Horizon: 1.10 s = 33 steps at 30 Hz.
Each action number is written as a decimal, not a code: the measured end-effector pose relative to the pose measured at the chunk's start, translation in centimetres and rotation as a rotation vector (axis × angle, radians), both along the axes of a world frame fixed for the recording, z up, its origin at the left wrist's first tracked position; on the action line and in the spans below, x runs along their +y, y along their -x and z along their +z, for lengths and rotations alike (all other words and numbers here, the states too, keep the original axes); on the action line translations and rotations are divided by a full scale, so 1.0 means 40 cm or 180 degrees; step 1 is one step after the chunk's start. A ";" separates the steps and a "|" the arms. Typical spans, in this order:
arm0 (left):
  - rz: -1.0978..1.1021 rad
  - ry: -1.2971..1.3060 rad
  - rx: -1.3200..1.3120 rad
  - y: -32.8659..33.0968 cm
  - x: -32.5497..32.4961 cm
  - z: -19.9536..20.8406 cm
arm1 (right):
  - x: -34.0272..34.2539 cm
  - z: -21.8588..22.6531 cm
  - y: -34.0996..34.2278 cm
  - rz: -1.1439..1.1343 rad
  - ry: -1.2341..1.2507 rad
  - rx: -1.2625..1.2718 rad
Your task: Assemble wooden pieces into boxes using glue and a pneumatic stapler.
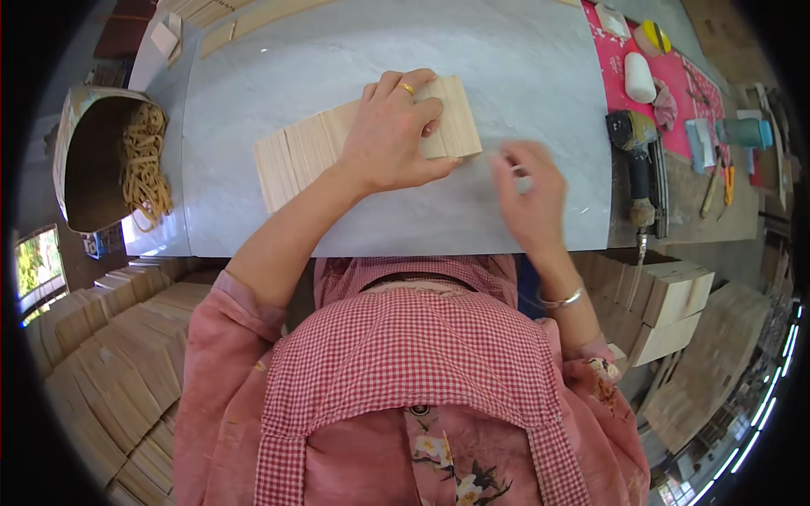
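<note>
A row of pale wooden pieces (303, 149) lies pressed together on the grey marbled tabletop, slanting up to the right. My left hand (390, 132) spans its right part, thumb on the near edge and fingers over the far edge, gripping it. A gold ring is on one finger. Just right of the row's end, my right hand (531, 190) is raised above the table with its fingers curled in, blurred by motion. A small whitish spot shows inside the curl; I cannot make out what it is.
At left, a container (72, 160) lies beside a bundle of tan bands (145, 164). A power tool (639, 160) and white bottle (639, 78) stand at the right on a pink mat (603, 52). Wooden stacks (126, 354) fill the lower left; more wooden blocks (675, 308) sit lower right.
</note>
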<state>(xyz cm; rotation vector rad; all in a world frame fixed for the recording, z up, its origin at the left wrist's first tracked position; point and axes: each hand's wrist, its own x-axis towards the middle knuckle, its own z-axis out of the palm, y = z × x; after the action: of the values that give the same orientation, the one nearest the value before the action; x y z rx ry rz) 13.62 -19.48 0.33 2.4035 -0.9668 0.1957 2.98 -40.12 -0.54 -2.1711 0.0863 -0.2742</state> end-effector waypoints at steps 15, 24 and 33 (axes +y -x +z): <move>0.0076 -0.0090 -0.0121 0.003 0.015 -0.004 | -0.553 -0.008 0.001 -0.1150 0.2660 0.1467; 0.0148 0.0313 -0.0264 0.005 0.015 -0.034 | -0.350 0.249 -0.042 -0.1133 0.1683 0.2113; 0.0127 0.0251 0.0037 0.005 0.017 -0.026 | -0.054 0.369 0.065 -0.0597 0.0379 0.1635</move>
<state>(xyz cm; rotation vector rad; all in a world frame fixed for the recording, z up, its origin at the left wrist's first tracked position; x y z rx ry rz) 13.42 -18.81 -0.71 2.3507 -0.8900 0.2301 0.37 -42.30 14.21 -2.3071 0.5770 0.1847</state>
